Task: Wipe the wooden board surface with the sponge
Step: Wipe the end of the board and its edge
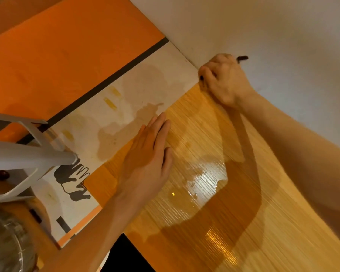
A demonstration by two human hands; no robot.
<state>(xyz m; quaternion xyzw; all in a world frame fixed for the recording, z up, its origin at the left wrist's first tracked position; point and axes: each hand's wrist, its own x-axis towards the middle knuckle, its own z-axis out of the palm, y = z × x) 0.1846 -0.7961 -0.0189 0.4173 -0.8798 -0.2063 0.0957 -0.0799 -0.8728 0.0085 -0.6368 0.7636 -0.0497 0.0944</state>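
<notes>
Left hand (149,154) flat, fingers straight, steadying board (214,193) — right hand (222,79) at 1 o'clock grips dark sponge (241,58) to scrub the corner.

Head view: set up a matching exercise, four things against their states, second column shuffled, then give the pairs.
Things:
1. left hand
2. right hand
3. wooden board
4. metal bowl

States:
A. wet, with shiny puddles and a dark damp streak
B. fingers curled around a dark object at the board's far corner
C. lying flat, fingers straight, on the board's left edge
D. partly in view at the lower left corner

Pairs: 1-C, 2-B, 3-A, 4-D
</notes>
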